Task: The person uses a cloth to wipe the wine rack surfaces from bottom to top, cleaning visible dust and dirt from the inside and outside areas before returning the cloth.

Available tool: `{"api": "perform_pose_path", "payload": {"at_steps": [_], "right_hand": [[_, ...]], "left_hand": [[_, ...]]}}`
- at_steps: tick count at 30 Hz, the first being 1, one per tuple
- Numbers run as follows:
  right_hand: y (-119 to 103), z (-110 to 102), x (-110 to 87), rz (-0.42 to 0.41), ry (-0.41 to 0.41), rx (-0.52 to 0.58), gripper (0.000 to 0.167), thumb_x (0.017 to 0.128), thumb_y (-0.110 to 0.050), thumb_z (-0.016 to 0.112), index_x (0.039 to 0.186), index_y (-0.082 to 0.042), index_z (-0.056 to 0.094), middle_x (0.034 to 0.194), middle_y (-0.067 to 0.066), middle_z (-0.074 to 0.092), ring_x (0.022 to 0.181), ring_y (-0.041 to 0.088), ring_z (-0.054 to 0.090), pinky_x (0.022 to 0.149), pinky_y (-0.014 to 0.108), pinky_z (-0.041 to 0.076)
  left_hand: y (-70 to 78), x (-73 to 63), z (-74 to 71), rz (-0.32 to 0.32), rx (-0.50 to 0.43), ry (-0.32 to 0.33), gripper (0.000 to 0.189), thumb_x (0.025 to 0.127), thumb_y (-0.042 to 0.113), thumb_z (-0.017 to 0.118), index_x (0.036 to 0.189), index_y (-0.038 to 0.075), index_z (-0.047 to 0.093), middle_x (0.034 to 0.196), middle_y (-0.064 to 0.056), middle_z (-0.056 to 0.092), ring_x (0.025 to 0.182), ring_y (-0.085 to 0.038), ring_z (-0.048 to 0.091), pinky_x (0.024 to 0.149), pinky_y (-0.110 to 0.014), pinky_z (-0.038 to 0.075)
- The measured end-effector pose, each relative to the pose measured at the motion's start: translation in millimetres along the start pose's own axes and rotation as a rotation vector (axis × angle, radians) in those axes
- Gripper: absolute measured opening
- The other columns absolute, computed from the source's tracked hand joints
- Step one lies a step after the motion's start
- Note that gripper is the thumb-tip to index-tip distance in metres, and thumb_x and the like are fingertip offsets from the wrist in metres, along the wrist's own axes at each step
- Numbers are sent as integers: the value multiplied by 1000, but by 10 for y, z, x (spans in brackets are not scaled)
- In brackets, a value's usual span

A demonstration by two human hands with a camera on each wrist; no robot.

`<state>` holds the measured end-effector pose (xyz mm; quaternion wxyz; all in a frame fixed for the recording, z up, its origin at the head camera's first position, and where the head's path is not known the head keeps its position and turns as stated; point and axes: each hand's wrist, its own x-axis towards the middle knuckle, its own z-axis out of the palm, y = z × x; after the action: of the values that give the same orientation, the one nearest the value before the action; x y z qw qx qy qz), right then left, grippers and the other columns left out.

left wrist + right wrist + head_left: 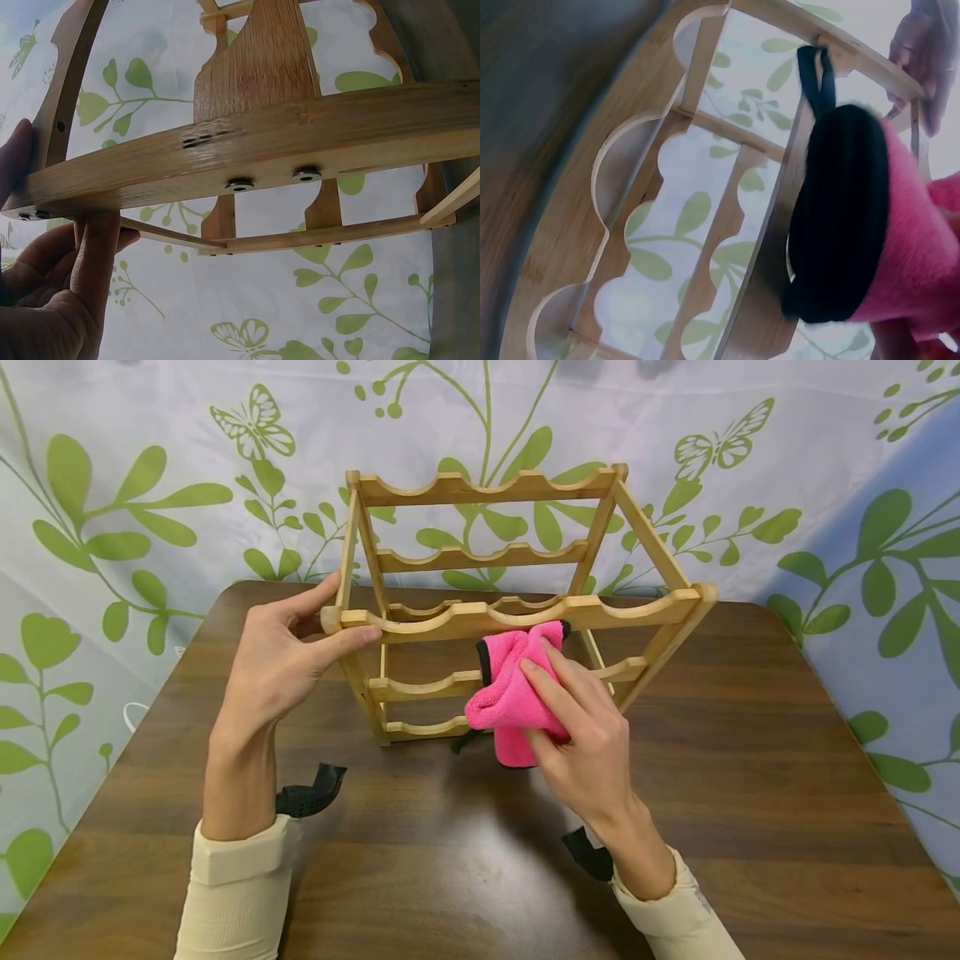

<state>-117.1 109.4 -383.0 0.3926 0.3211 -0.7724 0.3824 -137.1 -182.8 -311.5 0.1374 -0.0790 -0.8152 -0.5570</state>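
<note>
A light wooden rack [442,625] with scalloped crossbars stands on the table, seen whole in the head view. My left hand [273,652] grips its near left top corner, thumb along the front top bar and fingers behind the post. In the left wrist view that hand [71,277] holds the end of a wooden side post [247,150]. My right hand [588,735] pinches a bunched pink cloth [517,693] with black edging against the front top bar, near its middle. The right wrist view shows the cloth's black edge and loop [840,210] close over the bar.
The dark brown wooden table [750,777] reaches back to a white curtain [180,427] printed with green leaves and butterflies. Black straps [311,789] hang by both wrists. A white cord [133,717] shows at the table's left edge.
</note>
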Motion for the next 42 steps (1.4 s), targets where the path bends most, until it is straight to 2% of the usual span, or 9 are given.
{"api": "perform_pose_path", "payload": {"at_steps": [5, 9, 13, 15, 20, 27, 30, 36, 42], "right_hand": [[-47, 45, -10, -89, -19, 45, 31, 90, -13, 68, 117, 1, 71, 128, 19, 62, 113, 37, 59, 102, 37, 43], [-109, 99, -31, -146, -7, 68, 29, 96, -18, 63, 115, 3, 70, 127, 22, 62, 111, 39, 60, 102, 37, 44], [-149, 156, -46, -187, 89, 92, 30, 95, -16, 65, 114, 6, 67, 121, 27, 63, 107, 41, 62, 99, 38, 47], [-158, 184, -38, -197, 169, 96, 31, 93, -16, 67, 112, 9, 64, 117, 28, 64, 105, 41, 63, 97, 38, 48], [-274, 287, 120, -236, 299, 66, 26, 89, -7, 67, 107, 12, 64, 111, 27, 67, 101, 42, 64, 94, 41, 50], [-471, 572, 370, -383, 207, -76, 24, 89, -11, 70, 108, 4, 68, 115, 22, 66, 103, 39, 63, 89, 42, 53], [-479, 686, 383, -378, 164, -122, 26, 88, -12, 71, 110, 1, 68, 114, 20, 65, 104, 36, 62, 91, 39, 52], [-432, 827, 367, -332, 128, -206, 26, 81, -6, 73, 106, -5, 70, 111, 15, 64, 100, 33, 61, 85, 36, 55], [-446, 901, 384, -324, 124, -242, 20, 84, -9, 73, 104, -7, 71, 107, 13, 63, 94, 32, 60, 77, 36, 57]], "left_hand": [[-1, 25, 23, 12, 0, -3, 65, 80, 17, 85, 139, 17, 56, 71, -1, 61, 60, -12, 43, 51, -25, 32], [-3, 37, 34, 20, -4, -19, 66, 80, 18, 85, 139, 16, 55, 73, -2, 64, 61, -12, 46, 51, -24, 32], [-19, 47, 13, 51, 29, -83, 61, 89, 20, 76, 143, 13, 50, 86, -5, 70, 69, -11, 55, 57, -23, 37], [-21, 63, -4, 78, 37, -128, 54, 96, 20, 67, 145, 12, 47, 105, -7, 71, 81, -9, 60, 65, -20, 44], [-17, 107, -14, 118, -9, -217, 45, 104, 19, 53, 147, 11, 44, 145, 0, 49, 103, -8, 60, 90, -23, 49], [-52, 100, -1, 160, -48, -217, 45, 104, 18, 52, 148, 11, 43, 133, -9, 60, 97, -12, 62, 84, -21, 49], [-59, 91, -7, 178, -26, -212, 45, 105, 18, 51, 148, 12, 44, 125, -10, 62, 92, -12, 58, 79, -22, 46], [-69, 73, -58, 172, -4, -195, 44, 104, 16, 51, 147, 9, 45, 147, -2, 47, 127, -16, 51, 102, -28, 42], [-78, 37, -123, 136, 15, -177, 45, 104, 18, 51, 147, 8, 44, 148, 0, 45, 127, -15, 51, 102, -28, 41]]}}
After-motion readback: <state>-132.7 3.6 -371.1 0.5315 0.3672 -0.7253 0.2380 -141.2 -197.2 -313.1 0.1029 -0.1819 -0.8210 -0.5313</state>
